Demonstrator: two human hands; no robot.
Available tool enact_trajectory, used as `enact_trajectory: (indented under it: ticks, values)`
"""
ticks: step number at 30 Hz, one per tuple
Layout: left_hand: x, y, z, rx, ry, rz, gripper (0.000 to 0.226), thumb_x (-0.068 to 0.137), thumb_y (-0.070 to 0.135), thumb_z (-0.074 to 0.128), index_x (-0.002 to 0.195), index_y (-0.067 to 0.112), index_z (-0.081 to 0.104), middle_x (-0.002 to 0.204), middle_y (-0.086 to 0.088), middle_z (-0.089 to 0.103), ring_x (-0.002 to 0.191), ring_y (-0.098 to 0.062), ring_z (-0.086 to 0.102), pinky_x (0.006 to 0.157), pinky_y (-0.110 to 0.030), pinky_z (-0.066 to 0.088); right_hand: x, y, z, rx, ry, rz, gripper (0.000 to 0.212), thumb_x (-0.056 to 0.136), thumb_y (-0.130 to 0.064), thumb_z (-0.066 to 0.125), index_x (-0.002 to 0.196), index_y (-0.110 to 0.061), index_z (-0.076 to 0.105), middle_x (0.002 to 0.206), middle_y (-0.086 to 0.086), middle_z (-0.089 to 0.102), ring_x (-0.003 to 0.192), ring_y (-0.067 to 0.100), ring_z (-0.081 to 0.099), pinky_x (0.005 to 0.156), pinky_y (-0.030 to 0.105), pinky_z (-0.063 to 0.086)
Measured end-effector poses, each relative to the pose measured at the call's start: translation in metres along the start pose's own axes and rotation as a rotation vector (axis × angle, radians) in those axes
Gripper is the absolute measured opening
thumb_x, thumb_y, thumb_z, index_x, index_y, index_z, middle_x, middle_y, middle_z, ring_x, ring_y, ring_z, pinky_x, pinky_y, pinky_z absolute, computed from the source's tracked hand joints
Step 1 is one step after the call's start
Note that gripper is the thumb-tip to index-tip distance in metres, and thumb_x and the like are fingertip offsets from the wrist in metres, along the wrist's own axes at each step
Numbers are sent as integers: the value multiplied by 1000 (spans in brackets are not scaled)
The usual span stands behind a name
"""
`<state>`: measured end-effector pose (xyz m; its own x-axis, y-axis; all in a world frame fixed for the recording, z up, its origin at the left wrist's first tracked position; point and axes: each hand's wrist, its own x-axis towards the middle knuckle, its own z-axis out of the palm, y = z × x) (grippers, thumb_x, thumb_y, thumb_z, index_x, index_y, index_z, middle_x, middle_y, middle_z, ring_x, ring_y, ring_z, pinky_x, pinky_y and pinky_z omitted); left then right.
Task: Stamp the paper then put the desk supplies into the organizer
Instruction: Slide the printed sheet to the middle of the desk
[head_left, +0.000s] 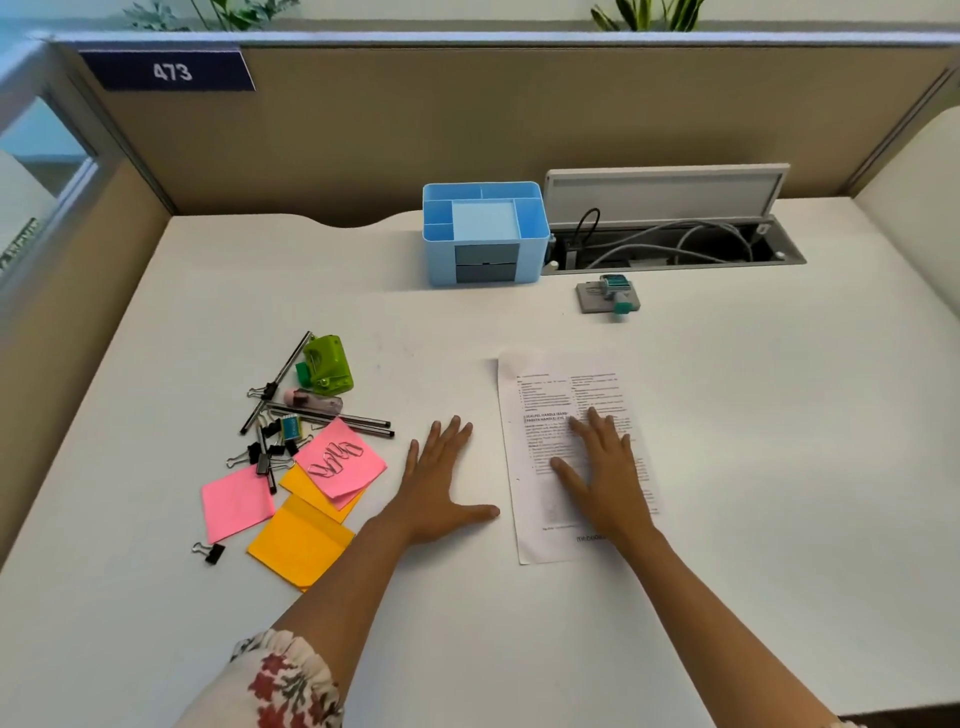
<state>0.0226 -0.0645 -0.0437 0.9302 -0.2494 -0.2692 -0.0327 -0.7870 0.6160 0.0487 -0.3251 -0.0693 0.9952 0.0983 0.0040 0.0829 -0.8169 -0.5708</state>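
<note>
Both hands lie flat with fingers spread: the left hand rests on the bare white counter, the right hand presses on the one printed paper. One stamp sits behind the paper, near the single blue organizer at the counter's back edge. Left of the hands lies a heap: two pink sticky notes, two orange sticky pads, one green stapler, several pens, a cluster of black binder clips with one more binder clip apart, and paper clips on a pink note.
</note>
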Motion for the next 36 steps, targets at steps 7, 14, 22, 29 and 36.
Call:
enact_trajectory:
  ticks: [7, 14, 22, 29, 36]
  values:
    - [-10, -2, 3, -2, 48, 21, 121, 64, 73, 69, 153, 35, -4, 158, 18, -17, 142, 0, -26, 119, -35, -14, 1, -24, 22, -29, -12, -18, 62, 95, -49, 50, 150, -27, 31, 162, -2, 15, 151, 22, 5, 122, 37, 0]
    - [-11, 0, 2, 28, 32, 16, 127, 57, 78, 69, 152, 38, -5, 158, 18, -18, 142, -1, -27, 119, -38, -14, -2, -36, 36, -33, -27, -36, 64, 94, -53, 48, 150, -27, 30, 163, -3, 13, 151, 21, 4, 122, 37, 1]
    - [-12, 1, 0, 72, 8, 26, 133, 51, 81, 70, 153, 35, -2, 158, 16, -21, 140, -3, -31, 117, -36, -17, -5, -45, 39, -41, -3, -7, 66, 94, -57, 46, 151, -27, 29, 163, -4, 12, 151, 20, 4, 122, 35, 1]
    - [-11, 0, -1, 83, -5, 15, 135, 49, 79, 73, 153, 33, 0, 158, 17, -20, 142, -6, -30, 117, -39, -16, -4, -40, 32, 30, -52, -50, 63, 95, -52, 47, 151, -28, 30, 162, -5, 14, 151, 17, 5, 121, 30, 0]
    - [-11, -3, -3, 46, -18, 21, 136, 49, 75, 76, 153, 32, 1, 158, 17, -19, 142, -5, -29, 117, -38, -17, -10, -4, -5, 218, 11, 15, 46, 102, -31, 44, 147, -23, 40, 157, -7, 28, 149, 12, 15, 121, 27, 2]
